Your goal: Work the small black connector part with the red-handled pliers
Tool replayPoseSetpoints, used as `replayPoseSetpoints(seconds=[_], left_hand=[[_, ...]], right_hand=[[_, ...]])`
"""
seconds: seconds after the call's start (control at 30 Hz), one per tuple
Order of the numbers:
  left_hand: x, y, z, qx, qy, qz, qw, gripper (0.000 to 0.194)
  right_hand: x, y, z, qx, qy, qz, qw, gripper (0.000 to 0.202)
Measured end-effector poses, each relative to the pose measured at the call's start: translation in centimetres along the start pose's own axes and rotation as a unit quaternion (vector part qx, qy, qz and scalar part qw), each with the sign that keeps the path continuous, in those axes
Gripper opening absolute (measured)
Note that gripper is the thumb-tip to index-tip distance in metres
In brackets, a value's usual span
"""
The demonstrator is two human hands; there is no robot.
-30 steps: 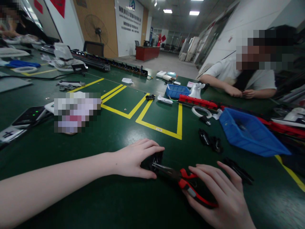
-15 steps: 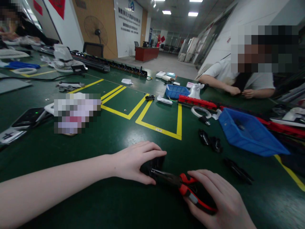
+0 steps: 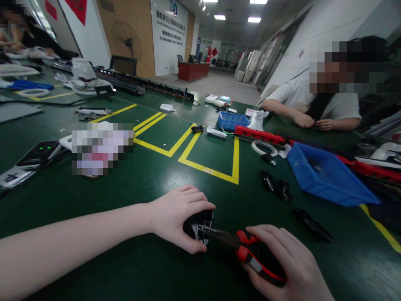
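Observation:
My left hand (image 3: 183,213) is closed around a small black part (image 3: 200,221) with a pale, shiny bit on its right side. Thumb and fingers hide much of it, so its kind is unclear. My right hand (image 3: 288,259) grips red-and-black needle-nose pliers (image 3: 247,246) by the handles. Their long metal jaws point left, and the tips meet the pale bit of the black part. Whether the jaws are pinched on it I cannot tell. Several black pieces (image 3: 275,186) lie on the green table (image 3: 140,259), and a longer black piece (image 3: 313,225) rests right of the pliers.
A large blue bin (image 3: 328,175) stands at the right before a red strip (image 3: 260,133). Farther back are a small blue basket (image 3: 233,120) and a white cable coil (image 3: 264,147). Yellow tape (image 3: 208,170) marks the table. Another person (image 3: 313,100) sits across, hands together.
The black part has turned slightly in my left hand, so its pale side shows more. My left thumb has shifted a little lower. The pliers stay at the part.

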State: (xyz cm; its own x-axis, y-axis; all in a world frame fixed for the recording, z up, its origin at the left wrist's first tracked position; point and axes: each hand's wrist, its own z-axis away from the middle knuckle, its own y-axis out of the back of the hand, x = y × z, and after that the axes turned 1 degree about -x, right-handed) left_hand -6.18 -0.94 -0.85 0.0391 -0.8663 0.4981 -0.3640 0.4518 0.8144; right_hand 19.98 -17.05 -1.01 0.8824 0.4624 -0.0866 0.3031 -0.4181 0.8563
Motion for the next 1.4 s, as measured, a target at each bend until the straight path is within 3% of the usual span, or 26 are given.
replayPoseSetpoints(seconds=[0.77,1.13,1.4], left_hand=[[-0.05,-0.31,0.11,0.03,-0.043,0.0,0.999,0.075],[0.27,-0.02,-0.11,0.008,0.01,-0.041,0.999,0.081],[0.03,-0.42,-0.25,0.012,0.024,-0.061,0.998,0.066]], right_hand=[[0.0,0.0,0.15,-0.009,-0.002,-0.017,1.0,0.043],[0.31,0.12,0.26,-0.011,0.005,-0.006,1.0,0.043],[0.42,0.26,0.16,-0.011,0.012,-0.009,1.0,0.043]])
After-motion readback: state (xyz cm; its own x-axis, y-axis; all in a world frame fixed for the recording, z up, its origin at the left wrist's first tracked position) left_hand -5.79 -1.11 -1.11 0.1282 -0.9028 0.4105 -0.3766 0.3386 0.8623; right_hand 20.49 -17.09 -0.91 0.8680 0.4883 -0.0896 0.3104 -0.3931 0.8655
